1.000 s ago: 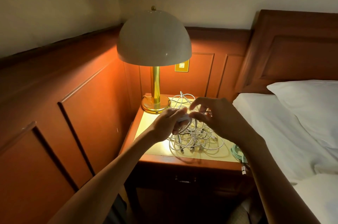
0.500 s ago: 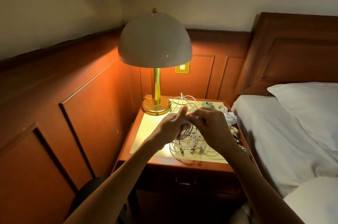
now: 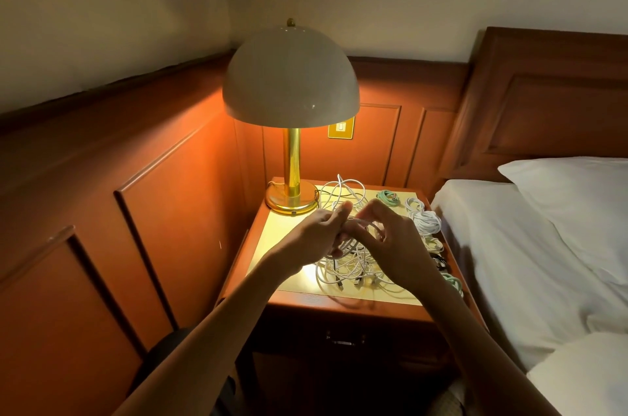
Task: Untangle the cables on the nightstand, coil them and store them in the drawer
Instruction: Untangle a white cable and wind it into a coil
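the left hand point(image 3: 317, 235) grips loops lifted from the white cable tangle point(image 3: 343, 271) at the worktop's point(image 3: 289, 245) middle, anchoring them while the right hand point(image 3: 397, 242) pinches a strand to wind. coiled cables point(image 3: 426, 220) sit along the right edge, clear of the tangle.

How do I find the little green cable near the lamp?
Start at the gold lamp on the nightstand. Look right along the back edge, past the loose white tangle, to a small green coil. The coil beside it is white, and the other green cable lies at the front corner.
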{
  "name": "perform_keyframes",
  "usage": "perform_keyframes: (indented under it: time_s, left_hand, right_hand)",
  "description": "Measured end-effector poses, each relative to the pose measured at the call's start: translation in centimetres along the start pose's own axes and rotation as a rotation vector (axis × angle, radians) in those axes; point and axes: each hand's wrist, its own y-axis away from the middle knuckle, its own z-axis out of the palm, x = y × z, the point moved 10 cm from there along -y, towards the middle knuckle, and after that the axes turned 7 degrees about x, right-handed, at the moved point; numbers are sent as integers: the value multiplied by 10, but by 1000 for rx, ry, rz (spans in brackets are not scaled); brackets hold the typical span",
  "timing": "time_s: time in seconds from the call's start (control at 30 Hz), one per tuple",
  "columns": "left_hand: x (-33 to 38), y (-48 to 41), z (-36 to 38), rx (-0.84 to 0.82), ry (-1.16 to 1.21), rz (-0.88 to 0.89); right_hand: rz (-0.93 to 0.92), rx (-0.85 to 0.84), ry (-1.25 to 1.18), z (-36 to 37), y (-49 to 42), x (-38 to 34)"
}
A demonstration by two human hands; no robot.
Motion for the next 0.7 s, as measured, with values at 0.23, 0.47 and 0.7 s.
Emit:
perform_keyframes:
  time_s: [0.23,0.47,0.7]
  left_hand:
    - [4,2,6,-39,-52,5]
    - [66,21,-6,329,-356,543]
    - [59,28,-3,471,-295,666]
  right_hand:
    - [111,-77,-124,6,-4,17]
    - [21,196,-126,-27,-7,4]
    - [57,300,-244,-31,-1,8]
